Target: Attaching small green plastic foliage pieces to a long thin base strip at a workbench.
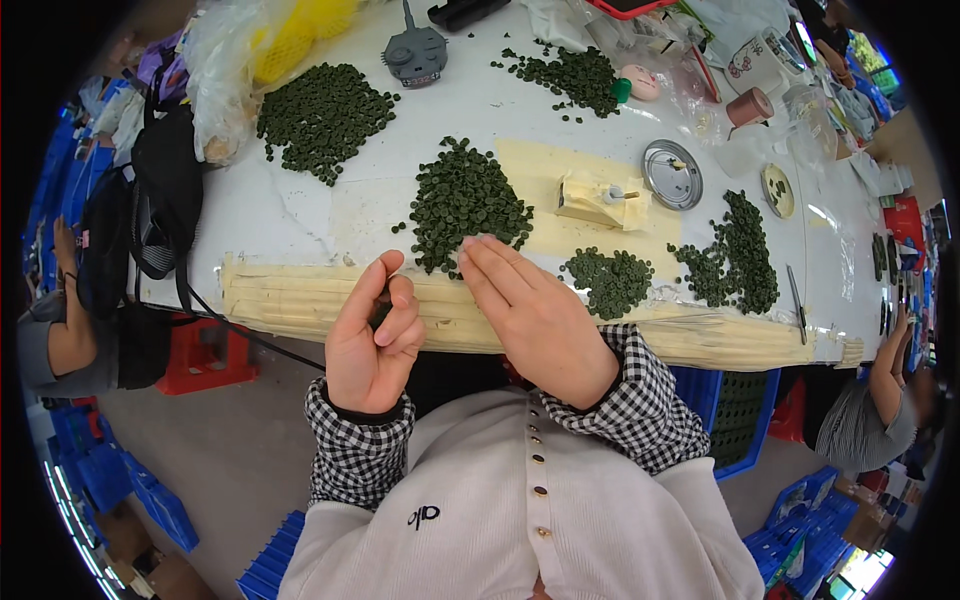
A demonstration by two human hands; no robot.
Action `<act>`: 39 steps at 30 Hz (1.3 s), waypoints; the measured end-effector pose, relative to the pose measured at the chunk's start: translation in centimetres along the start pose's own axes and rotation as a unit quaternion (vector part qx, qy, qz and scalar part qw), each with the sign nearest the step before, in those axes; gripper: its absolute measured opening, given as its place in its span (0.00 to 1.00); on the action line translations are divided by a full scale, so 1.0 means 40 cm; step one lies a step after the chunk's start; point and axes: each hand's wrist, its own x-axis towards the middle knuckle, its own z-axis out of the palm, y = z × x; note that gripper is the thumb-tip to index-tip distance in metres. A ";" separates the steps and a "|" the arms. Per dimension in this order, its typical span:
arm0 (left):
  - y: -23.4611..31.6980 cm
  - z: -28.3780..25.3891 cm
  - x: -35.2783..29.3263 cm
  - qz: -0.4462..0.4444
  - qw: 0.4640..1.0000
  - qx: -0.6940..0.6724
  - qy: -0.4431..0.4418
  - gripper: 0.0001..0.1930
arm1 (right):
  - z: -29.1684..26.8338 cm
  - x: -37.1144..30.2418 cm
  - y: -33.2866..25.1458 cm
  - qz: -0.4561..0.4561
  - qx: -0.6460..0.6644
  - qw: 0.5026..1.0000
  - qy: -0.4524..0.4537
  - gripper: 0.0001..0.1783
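Note:
In front of me on the white table lies a heap of small dark green round pieces [470, 195], like little caps or buttons. My right hand [545, 325] reaches to the near edge of this heap, back upward, its fingers stretched out and its tips at the pieces. Palm up beside it, my left hand [375, 345] is curled, and some dark green pieces [380, 312] show between its fingers. How many it holds is hidden. A smaller heap of the same pieces [608, 282] lies to the right of my right hand.
More green heaps lie at far left [325, 120], far right [575, 78] and right [745, 250]. A taped block with a metal pin [603, 200], a round metal dish [673, 175] and tweezers [797, 305] are on the right. A grey device [415, 55] stands at the back.

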 end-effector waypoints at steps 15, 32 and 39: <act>-0.019 0.054 0.007 -0.017 0.999 0.047 0.009 0.14 | -0.015 -0.033 0.024 0.026 -0.017 0.999 0.015 0.22; -0.086 0.079 0.026 -0.079 0.988 0.112 -0.070 0.17 | -0.060 -0.064 0.077 0.164 0.060 0.980 0.090 0.07; -0.092 0.060 0.019 -0.081 0.993 0.081 -0.041 0.10 | -0.042 -0.061 0.061 0.159 -0.039 0.986 0.040 0.08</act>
